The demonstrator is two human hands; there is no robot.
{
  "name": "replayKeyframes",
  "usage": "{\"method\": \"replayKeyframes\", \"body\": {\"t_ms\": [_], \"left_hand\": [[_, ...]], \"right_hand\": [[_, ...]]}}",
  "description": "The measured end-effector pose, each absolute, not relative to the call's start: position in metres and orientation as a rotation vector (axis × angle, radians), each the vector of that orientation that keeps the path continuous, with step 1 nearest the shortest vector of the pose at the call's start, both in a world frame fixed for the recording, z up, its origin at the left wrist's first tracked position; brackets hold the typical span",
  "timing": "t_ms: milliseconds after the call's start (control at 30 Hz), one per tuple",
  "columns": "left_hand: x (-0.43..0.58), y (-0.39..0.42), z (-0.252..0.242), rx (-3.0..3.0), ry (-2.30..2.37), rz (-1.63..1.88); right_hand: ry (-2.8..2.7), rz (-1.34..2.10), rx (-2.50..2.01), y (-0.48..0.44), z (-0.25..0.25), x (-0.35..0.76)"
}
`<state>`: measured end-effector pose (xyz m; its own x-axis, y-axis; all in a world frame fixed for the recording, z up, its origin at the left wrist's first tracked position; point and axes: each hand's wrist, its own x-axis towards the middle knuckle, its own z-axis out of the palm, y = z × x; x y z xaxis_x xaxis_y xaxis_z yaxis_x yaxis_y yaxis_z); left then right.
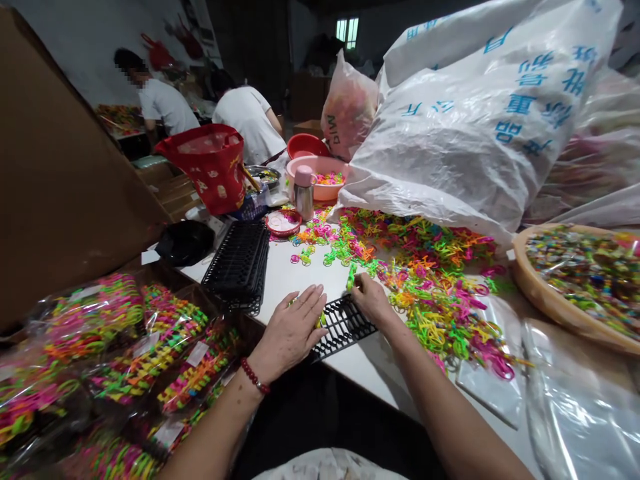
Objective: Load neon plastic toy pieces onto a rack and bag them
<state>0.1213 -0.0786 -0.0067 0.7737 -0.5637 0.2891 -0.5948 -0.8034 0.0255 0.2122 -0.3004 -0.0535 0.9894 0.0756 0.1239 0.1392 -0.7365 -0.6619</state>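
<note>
A black slotted plastic rack [345, 327] lies at the table's near edge, between my hands. My left hand [295, 328] rests over its left end, fingers stretched out and close together. Bits of yellow-green plastic show beside those fingers; what lies under the palm is hidden. At the rack's far right side, my right hand [371, 299] is closed with its fingertips on a small green plastic toy piece [351, 276]. To the right and beyond spreads a loose heap of small bright plastic toy pieces [440, 293], some with ring-like wheels.
Stacked black racks [237, 260] stand left, near a red basket [283, 223] and a steel flask [303, 193]. Bagged toys [175, 333] fill the lower left. A large white sack [450, 140] lies behind the heap. A tan basin [530, 280] sits right. Two people work beyond.
</note>
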Motion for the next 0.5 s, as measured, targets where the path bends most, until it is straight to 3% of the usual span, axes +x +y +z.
{"method": "replayKeyframes", "body": {"t_ms": [200, 500], "left_hand": [[0.121, -0.078, -0.007, 2.792, -0.932, 0.408], [0.122, -0.078, -0.006, 2.813, -0.92, 0.338]], "right_hand": [[-0.256, 0.096, -1.927, -0.276, -0.064, 0.184], [-0.513, 0.151, -2.213, -0.263, -0.055, 0.173]]}}
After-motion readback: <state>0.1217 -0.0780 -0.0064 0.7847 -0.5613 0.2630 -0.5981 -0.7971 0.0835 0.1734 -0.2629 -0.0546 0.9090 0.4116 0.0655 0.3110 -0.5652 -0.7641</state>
